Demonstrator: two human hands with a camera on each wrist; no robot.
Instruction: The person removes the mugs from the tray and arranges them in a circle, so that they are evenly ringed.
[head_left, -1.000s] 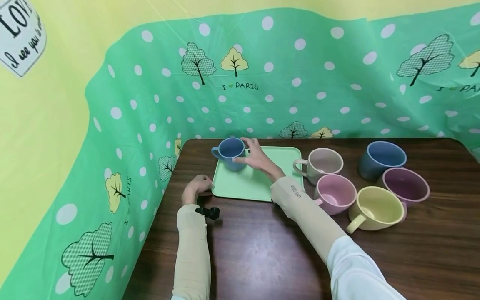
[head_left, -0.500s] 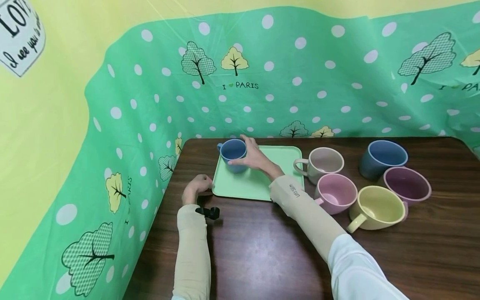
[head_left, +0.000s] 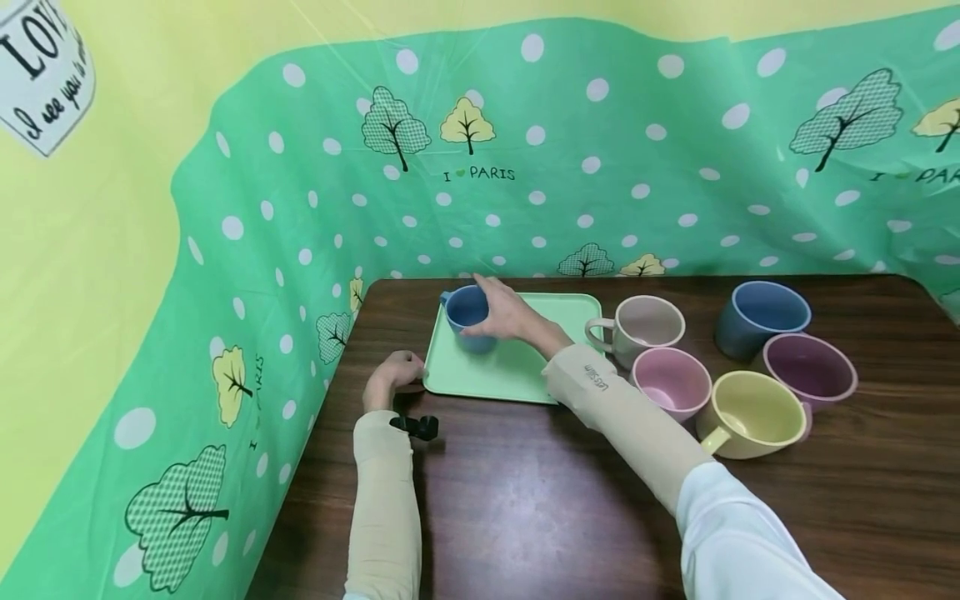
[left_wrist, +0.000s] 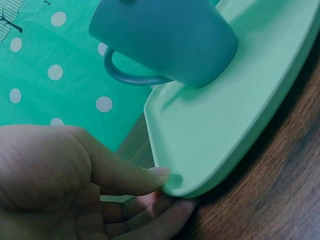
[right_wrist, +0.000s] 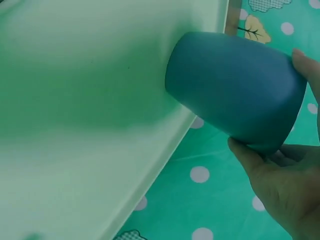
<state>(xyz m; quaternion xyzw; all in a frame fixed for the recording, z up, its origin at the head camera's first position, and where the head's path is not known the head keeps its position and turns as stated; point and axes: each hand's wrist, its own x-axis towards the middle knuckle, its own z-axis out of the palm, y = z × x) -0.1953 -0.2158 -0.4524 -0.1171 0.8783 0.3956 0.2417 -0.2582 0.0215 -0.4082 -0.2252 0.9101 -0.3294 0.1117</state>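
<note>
The tabletop (head_left: 525,500) is dark wood, with the green dotted cloth (head_left: 600,167) standing along its back and left edges. Much bare wood lies in front, near the person. The tray (head_left: 517,367) lies at the back left of the tabletop, its left rim near the tabletop's left edge; the middle and right part of its floor are free. To the right of the tray five other cups stand in a group: beige (head_left: 643,327), pink (head_left: 672,383), yellow (head_left: 752,414), purple (head_left: 812,367) and a big blue one (head_left: 761,317).

The blue cup (head_left: 465,315) stands on the far left corner of the tray, close to the rim, its handle to the left. The right hand (head_left: 506,312) holds it from the right side, the grip closed around the cup's wall, fingers over the rim and thumb low. The left hand (head_left: 393,371) pinches the near left corner of the tray, thumb on top and fingers under the rim.

Compared with one second ago, the cup has gone a little to the right and stands lower, fully inside the tray. The left hand has not moved.
</note>
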